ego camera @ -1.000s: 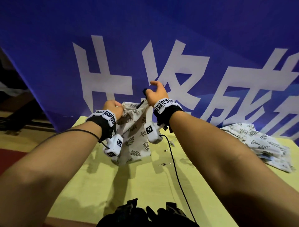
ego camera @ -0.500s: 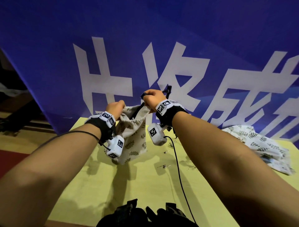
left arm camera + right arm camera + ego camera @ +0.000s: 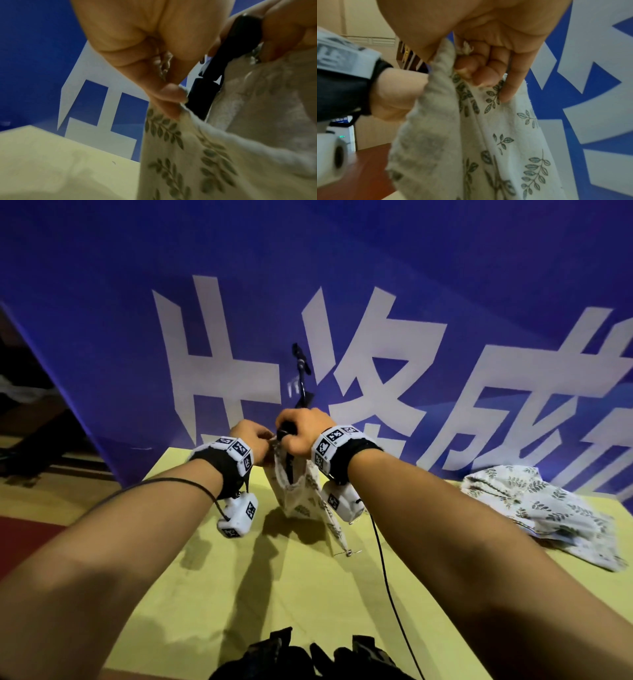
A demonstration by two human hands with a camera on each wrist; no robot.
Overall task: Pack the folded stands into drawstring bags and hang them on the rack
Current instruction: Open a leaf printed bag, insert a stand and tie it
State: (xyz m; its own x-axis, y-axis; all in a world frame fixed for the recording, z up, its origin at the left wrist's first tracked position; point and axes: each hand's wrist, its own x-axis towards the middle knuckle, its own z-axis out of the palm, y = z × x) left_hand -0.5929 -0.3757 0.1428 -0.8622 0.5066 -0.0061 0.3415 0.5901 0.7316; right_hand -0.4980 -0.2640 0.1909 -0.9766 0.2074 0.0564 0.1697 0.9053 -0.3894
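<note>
- Left hand (image 3: 251,440) pinches the rim of the leaf-print drawstring bag (image 3: 301,491) at 9 o'clock of its mouth; the bag hangs above the yellow table (image 3: 274,594)
- Right hand (image 3: 301,433) clenches the black folded stand (image 3: 301,378) and the rim at 3 o'clock; the stand's lower part is inside the mouth, its top pointing to 12 o'clock
- More leaf-print bags (image 3: 534,511) lie at 3 o'clock

Both arms were bare. Each wrist wore a black band (image 3: 219,470) with black-and-white square tags (image 3: 334,440) — a small white camera box (image 3: 239,513) hung under each, trailing a thin black cable (image 3: 387,577).
</note>
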